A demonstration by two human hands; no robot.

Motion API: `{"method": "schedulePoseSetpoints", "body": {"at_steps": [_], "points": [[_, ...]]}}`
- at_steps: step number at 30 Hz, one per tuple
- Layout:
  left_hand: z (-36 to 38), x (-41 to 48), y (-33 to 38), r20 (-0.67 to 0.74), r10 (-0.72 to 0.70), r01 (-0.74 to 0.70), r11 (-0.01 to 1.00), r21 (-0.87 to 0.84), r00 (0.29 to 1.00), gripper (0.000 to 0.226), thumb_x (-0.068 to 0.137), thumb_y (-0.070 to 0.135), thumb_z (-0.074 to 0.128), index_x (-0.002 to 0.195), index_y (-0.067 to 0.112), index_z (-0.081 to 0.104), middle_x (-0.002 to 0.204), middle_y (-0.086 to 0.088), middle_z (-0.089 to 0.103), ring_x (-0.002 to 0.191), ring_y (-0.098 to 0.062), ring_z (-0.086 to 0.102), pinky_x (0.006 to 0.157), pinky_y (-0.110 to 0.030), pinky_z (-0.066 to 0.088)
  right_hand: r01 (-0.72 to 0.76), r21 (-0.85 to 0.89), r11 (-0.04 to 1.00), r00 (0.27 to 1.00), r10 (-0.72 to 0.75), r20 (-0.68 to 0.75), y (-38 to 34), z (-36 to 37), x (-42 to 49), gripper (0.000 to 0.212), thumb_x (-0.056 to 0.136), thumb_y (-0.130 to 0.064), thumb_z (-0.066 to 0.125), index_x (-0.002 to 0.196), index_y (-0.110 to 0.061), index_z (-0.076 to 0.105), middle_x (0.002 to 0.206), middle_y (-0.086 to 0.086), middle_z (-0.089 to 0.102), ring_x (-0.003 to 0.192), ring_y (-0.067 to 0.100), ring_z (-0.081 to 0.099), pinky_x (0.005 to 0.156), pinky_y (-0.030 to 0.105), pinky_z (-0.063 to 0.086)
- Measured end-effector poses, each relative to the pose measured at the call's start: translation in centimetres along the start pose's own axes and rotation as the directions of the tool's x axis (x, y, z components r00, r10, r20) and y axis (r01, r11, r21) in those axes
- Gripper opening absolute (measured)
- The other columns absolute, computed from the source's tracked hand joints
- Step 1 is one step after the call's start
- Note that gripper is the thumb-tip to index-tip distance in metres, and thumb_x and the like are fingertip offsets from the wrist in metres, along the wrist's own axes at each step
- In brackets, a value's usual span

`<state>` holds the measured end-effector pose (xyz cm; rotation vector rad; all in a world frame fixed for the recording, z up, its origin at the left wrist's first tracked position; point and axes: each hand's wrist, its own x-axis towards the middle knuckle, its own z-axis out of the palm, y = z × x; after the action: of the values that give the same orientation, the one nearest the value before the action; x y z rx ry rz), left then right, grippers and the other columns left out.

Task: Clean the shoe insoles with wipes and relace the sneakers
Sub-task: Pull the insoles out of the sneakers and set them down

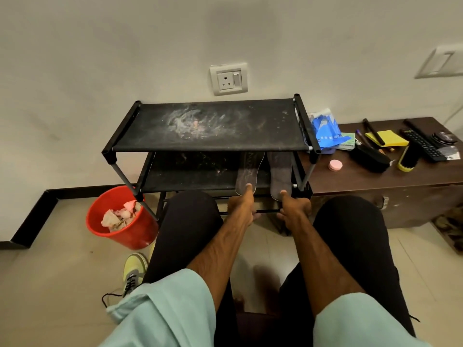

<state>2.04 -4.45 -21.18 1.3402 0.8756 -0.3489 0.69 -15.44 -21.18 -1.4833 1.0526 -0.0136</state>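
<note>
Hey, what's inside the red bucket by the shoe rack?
The red bucket holds crumpled white and pink wipes. Whatever lies beneath them is covered.

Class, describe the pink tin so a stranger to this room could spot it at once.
Find the black shoe rack against the wall; a brown cabinet stands at its right. On the cabinet's top, near the rack, lies the pink tin. It alone is round and pink, left of the black brush.

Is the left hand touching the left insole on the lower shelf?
Touching. The head view shows the left hand with its thumb on top of the left insole at its near end, no gap between them.
</note>
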Motion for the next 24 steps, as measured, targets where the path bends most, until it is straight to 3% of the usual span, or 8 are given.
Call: {"method": "schedulePoseSetpoints", "body": {"at_steps": [4, 10, 14, 17, 18, 19, 22, 24], "points": [[-0.2, 1.2, 0.1, -0.082, 0.02, -0.026, 0.997, -0.07, 0.996, 0.055, 0.094, 0.041, 0.068, 0.13, 0.002, 0.054, 0.121, -0.018, 0.063, 0.09, -0.023, 0.066, 0.073, -0.037, 0.063, -0.001, 0.037, 0.999, 0.998, 0.004, -0.063, -0.7, 1.1, 0.0, 0.057, 0.091, -0.031, 0.075, 0.13, 0.005, 0.055, 0.123, 0.02, 0.066, 0.107, 0.035, 0.069, 0.084, 0.046, 0.062], [-0.4, 2.4, -0.2, -0.132, 0.029, -0.048, 0.989, -0.143, 0.991, 0.054, 0.092, 0.033, 0.072, 0.133, 0.002, 0.054, 0.124, -0.017, 0.063, 0.085, -0.021, 0.066, 0.048, -0.025, 0.054, -0.121, 0.232, 0.965, 0.981, 0.152, -0.118, 1.2, 3.0, 1.9, 0.058, 0.089, -0.035, 0.076, 0.131, -0.002, 0.053, 0.124, 0.019, 0.066, 0.108, 0.035, 0.069, 0.089, 0.049, 0.06], [-0.1, 3.1, 0.3, -0.089, 0.019, -0.036, 0.981, -0.191, 0.996, 0.053, 0.092, 0.028, 0.073, 0.132, 0.0, 0.054, 0.116, -0.017, 0.066, 0.073, -0.016, 0.065, 0.061, -0.027, 0.061, -0.155, 0.355, 0.922, 0.975, 0.199, -0.093, 0.0, 2.7, 1.9, 0.049, 0.092, -0.033, 0.074, 0.125, -0.001, 0.058, 0.118, 0.017, 0.069, 0.1, 0.033, 0.071, 0.085, 0.044, 0.061], [0.3, 3.5, 0.6, -0.055, 0.007, -0.02, 0.973, -0.232, 0.998, 0.04, 0.093, 0.014, 0.072, 0.123, -0.005, 0.056, 0.085, -0.011, 0.064, 0.065, -0.014, 0.065, 0.078, -0.031, 0.062, -0.241, 0.332, 0.912, 0.97, 0.236, 0.056, -0.7, 1.6, 2.2, 0.046, 0.106, -0.028, 0.05, 0.147, -0.006, 0.045, 0.15, 0.021, 0.048, 0.138, 0.037, 0.048, 0.114, 0.041, 0.041], [0.3, 3.7, 0.5, -0.052, 0.003, -0.015, 0.973, -0.232, 0.999, 0.036, 0.092, 0.011, 0.072, 0.121, -0.006, 0.058, 0.08, -0.011, 0.063, 0.064, -0.014, 0.066, 0.077, -0.031, 0.062, -0.23, 0.308, 0.923, 0.973, 0.214, 0.086, -0.9, 1.4, 2.0, 0.044, 0.108, -0.022, 0.045, 0.148, -0.003, 0.041, 0.153, 0.023, 0.044, 0.142, 0.037, 0.044, 0.117, 0.042, 0.037], [0.2, 3.8, 0.4, -0.056, 0.003, -0.016, 0.972, -0.234, 0.998, 0.034, 0.092, 0.008, 0.071, 0.12, -0.008, 0.059, 0.078, -0.012, 0.064, 0.063, -0.015, 0.067, 0.073, -0.029, 0.063, -0.229, 0.321, 0.919, 0.973, 0.21, 0.095, -1.0, 1.3, 1.4, 0.039, 0.107, -0.016, 0.048, 0.142, 0.0, 0.046, 0.148, 0.025, 0.049, 0.136, 0.039, 0.05, 0.113, 0.045, 0.042], [-0.1, 3.8, 0.3, -0.067, 0.01, -0.026, 0.97, -0.24, 0.998, 0.028, 0.092, 0.001, 0.069, 0.116, -0.008, 0.06, 0.079, -0.013, 0.064, 0.064, -0.015, 0.066, 0.063, -0.025, 0.061, -0.193, 0.33, 0.924, 0.981, 0.194, 0.03, -0.6, 1.8, 0.5, 0.014, 0.095, -0.005, 0.067, 0.099, 0.007, 0.06, 0.109, 0.022, 0.071, 0.093, 0.036, 0.074, 0.082, 0.044, 0.062], [-0.2, 3.4, 0.1, -0.026, -0.001, -0.005, 0.98, -0.201, 1.0, 0.024, 0.093, 0.0, 0.065, 0.117, -0.005, 0.061, 0.083, -0.012, 0.062, 0.066, -0.014, 0.065, 0.065, -0.024, 0.06, -0.15, 0.263, 0.953, 0.989, 0.144, 0.041, -0.2, 2.1, 0.5, 0.016, 0.091, -0.006, 0.071, 0.094, 0.009, 0.065, 0.098, 0.022, 0.074, 0.078, 0.031, 0.075, 0.061, 0.036, 0.062]]}}
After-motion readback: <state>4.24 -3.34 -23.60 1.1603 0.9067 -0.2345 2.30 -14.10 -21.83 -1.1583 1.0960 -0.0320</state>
